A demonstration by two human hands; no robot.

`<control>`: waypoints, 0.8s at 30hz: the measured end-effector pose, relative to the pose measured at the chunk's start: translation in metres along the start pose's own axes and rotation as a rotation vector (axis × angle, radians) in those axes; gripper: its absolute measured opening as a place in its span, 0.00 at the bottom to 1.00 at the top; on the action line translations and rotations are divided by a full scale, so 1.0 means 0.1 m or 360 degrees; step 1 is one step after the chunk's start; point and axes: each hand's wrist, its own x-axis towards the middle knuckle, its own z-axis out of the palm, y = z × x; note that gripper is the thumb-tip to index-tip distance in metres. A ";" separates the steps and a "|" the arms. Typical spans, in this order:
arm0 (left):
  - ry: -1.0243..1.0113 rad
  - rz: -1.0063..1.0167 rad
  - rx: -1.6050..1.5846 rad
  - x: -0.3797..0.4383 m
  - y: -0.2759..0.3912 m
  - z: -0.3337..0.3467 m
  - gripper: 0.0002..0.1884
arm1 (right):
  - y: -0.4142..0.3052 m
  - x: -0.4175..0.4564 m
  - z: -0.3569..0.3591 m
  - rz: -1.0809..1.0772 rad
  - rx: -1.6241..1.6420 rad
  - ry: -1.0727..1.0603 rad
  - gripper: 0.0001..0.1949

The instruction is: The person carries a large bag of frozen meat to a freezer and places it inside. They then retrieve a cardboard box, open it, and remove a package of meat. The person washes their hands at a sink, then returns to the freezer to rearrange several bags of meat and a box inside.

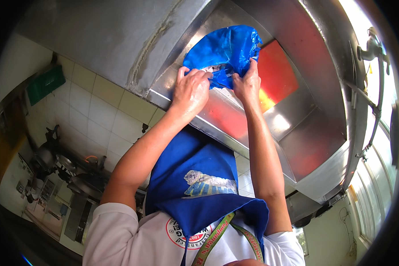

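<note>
Over a stainless steel sink basin, a blue plastic bag is held between both hands. My left hand grips the near left edge of its opening, fingers curled over the rim. The right edge is pinched by my right hand, with its index finger extended along the plastic. Pale contents show in the bag's mouth; what they are cannot be told. Both hands look wet. Behind and to the right of the bag, a red board lies in the basin.
The sink's metal rim runs in front of the blue apron. A steel counter adjoins on the left. A tap and pipes stand at the right. Farther left are a green crate and pans on a stove.
</note>
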 end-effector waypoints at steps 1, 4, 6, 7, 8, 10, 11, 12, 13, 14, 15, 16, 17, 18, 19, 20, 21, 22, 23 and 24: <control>-0.0153 -0.0008 0.0190 0.08 -0.06 -0.09 0.12 | -0.15 -0.05 -0.03 -0.0012 0.0033 0.0009 0.34; -0.0115 -0.0194 0.0067 0.29 -0.09 0.00 0.12 | -0.21 -0.13 -0.07 -0.0319 0.0061 0.0168 0.34; -0.0113 -0.0163 0.0198 0.39 -0.04 0.04 0.13 | -0.22 -0.19 -0.17 -0.0402 0.0091 0.0180 0.34; -0.0086 -0.0151 0.0187 0.45 -0.02 -0.02 0.15 | -0.22 -0.21 -0.17 -0.0441 0.0096 0.0204 0.34; -0.0057 -0.0140 0.0176 0.48 -0.01 -0.04 0.16 | -0.24 -0.23 -0.18 -0.0410 0.0113 0.0180 0.34; -0.0092 -0.0173 0.0319 0.47 -0.01 -0.01 0.16 | -0.32 -0.24 -0.18 -0.0377 0.0162 0.0132 0.34; -0.0083 -0.0165 0.0452 0.45 0.04 0.01 0.16 | -0.31 -0.23 -0.18 -0.0372 0.0172 0.0146 0.34; -0.0060 -0.0161 0.0590 0.45 0.12 0.05 0.17 | -0.25 -0.20 -0.21 -0.0417 0.0204 0.0166 0.33; -0.0179 -0.0210 0.0672 0.46 0.14 0.13 0.19 | -0.17 -0.16 -0.25 -0.0462 0.0235 0.0187 0.33; -0.0189 -0.0197 0.0621 0.46 0.19 0.17 0.19 | -0.10 -0.14 -0.30 -0.0506 0.0265 0.0207 0.33; -0.0207 -0.0176 0.0563 0.46 0.18 0.17 0.19 | -0.11 -0.14 -0.32 -0.0463 0.0316 0.0170 0.33; -0.0224 -0.0154 0.0504 0.45 0.18 0.16 0.19 | -0.12 -0.14 -0.35 -0.0421 0.0368 0.0134 0.33; -0.0294 -0.0115 0.0510 0.43 0.20 0.15 0.20 | -0.12 -0.14 -0.37 -0.0378 0.0420 0.0097 0.33; -0.0357 -0.0088 0.0515 0.42 0.36 0.19 0.20 | -0.01 -0.11 -0.48 -0.0388 0.0435 0.0088 0.33; -0.0421 -0.0062 0.0520 0.43 0.50 0.26 0.21 | 0.11 -0.07 -0.58 -0.0398 0.0450 0.0078 0.33; -0.0421 -0.0065 0.0545 0.44 0.61 0.36 0.21 | 0.23 -0.04 -0.69 -0.0408 0.0465 0.0069 0.33; -0.0423 -0.0055 0.0575 0.45 0.64 0.39 0.21 | 0.26 -0.03 -0.72 -0.0422 0.0464 0.0086 0.33; -0.0424 -0.0046 0.0605 0.45 0.67 0.41 0.21 | 0.28 -0.02 -0.75 -0.0436 0.0463 0.0103 0.33; -0.0401 -0.0109 0.0596 0.47 0.69 0.42 0.21 | 0.31 -0.02 -0.79 -0.0450 0.0460 0.0121 0.33; -0.0373 -0.0174 0.0582 0.53 0.76 0.39 0.21 | 0.34 -0.01 -0.83 -0.0462 0.0457 0.0110 0.33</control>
